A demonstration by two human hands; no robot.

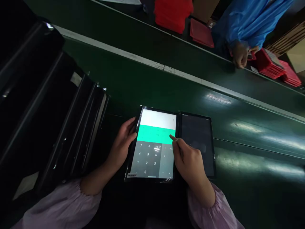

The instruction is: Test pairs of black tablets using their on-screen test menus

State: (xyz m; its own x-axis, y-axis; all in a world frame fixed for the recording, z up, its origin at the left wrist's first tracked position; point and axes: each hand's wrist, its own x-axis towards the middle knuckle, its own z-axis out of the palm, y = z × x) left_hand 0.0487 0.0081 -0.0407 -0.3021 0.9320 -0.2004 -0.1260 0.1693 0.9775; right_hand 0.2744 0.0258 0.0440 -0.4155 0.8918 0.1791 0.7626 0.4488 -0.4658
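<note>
A tablet (149,159) lies in front of me with a calculator on its lit screen, and a small "1" shows in the white top area. My left hand (121,143) grips its left edge, thumb at the front rim and fingers at the side. Over the right part of the screen, my right hand (189,159) holds nothing; the index finger is stretched out to the green band and the other fingers are curled. I cannot tell whether the fingertip touches the glass. A second tablet (197,136) with a dark screen lies close on the right, partly covered by my right hand.
Several dark, glossy flat devices (71,105) stand in a row at the left. Across the green work surface (133,86) runs a pale metal strip (164,67). Beyond it are red packages (173,14) and a co-worker's hands (240,54) in blue sleeves beside red stacks (271,65).
</note>
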